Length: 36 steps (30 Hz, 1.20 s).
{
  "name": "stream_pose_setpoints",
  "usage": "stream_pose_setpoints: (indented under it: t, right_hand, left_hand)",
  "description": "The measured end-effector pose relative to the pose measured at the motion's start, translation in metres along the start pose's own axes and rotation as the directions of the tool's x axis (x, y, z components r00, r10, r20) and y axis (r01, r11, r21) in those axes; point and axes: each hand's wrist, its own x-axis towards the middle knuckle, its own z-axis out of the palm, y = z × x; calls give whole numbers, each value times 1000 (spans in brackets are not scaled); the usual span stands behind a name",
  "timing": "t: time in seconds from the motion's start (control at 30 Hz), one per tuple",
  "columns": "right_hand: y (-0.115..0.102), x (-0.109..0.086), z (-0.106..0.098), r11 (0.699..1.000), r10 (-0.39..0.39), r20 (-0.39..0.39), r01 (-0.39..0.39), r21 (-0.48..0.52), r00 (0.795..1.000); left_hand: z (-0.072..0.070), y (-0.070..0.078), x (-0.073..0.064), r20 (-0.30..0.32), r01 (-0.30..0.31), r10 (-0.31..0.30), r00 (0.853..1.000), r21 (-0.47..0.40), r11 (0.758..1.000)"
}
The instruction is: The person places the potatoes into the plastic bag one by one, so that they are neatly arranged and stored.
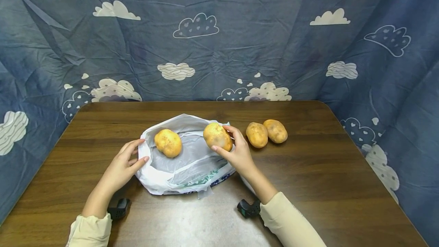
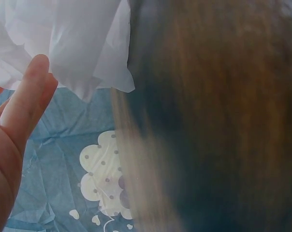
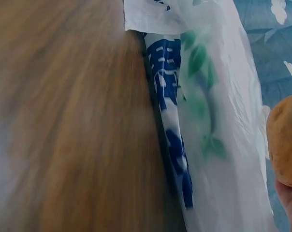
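Note:
A white plastic bag (image 1: 205, 178) lies on the table with its mouth spread wide. My left hand (image 1: 120, 169) holds its left rim, the thumb and index fingertip at the edge; in the left wrist view, fingers (image 2: 27, 96) lie against the white plastic (image 2: 88, 43). One potato (image 1: 168, 143) is inside the bag, toward the left. Over the bag's right side, my right hand (image 1: 240, 155) grips another potato (image 1: 217, 136) between thumb and fingers. In the right wrist view this potato (image 3: 286, 140) shows at the right edge, beyond the bag's printed side (image 3: 209, 106).
Two more potatoes (image 1: 257, 135) (image 1: 276, 131) lie side by side on the brown wooden table (image 1: 329, 170), right of the bag. A blue cloth with cloud prints (image 1: 260, 48) hangs behind the table. Each wrist carries a black camera.

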Motion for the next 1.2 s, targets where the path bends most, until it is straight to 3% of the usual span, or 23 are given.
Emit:
stream_pose_setpoints:
  t: [0.23,0.47,0.7,1.2]
  right_hand:
    - [33,13,28,999,24,34,-25,23,999]
    - [39,19,49,999,45,84,-47,23,995]
    - [44,24,67,991,129,127,-133,22,983]
    - [51,28,87,979,205,105,-206,-3,973]
  left_hand:
    - [1,-3,0,-6,-11,11,1000,-4,1000]
    - [1,-1,1,-1,-2,2,1000,-8,1000]
    - [1,-2,0,4,7,-7,1000,-1,1000]
    - [3,0,0,-10,-19,19,1000,-33,999]
